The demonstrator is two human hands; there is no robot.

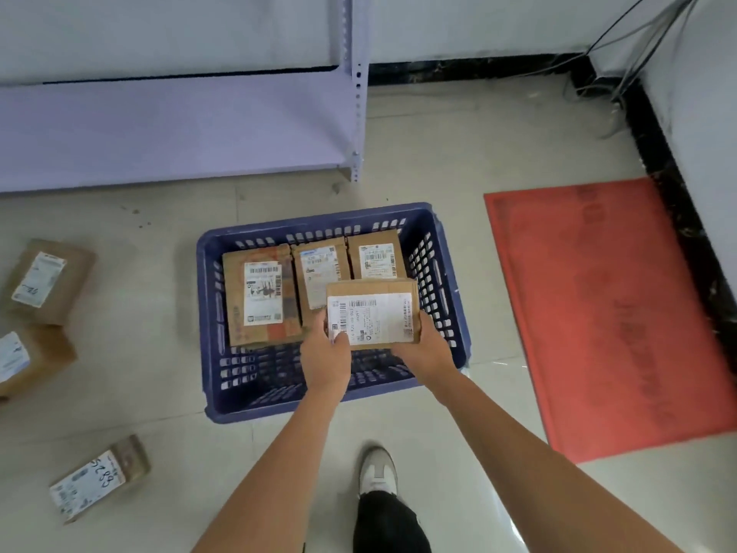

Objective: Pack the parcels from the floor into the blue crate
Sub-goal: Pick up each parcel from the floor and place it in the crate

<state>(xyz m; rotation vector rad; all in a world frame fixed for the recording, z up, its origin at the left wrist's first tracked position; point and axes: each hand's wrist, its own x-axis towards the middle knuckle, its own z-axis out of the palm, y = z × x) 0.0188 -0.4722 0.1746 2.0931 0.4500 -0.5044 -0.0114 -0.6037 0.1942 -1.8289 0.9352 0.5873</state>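
Cardboard parcel [373,313] hiding crate [450,297] floor, fingertips tucked beneath

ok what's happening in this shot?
A person holds a labelled parcel with both hands, left hand and right hand gripping its ends, over the blue crate. Three parcels already lie inside along the far side: a large one, a middle one and a right one. Three more wait on the floor at left.
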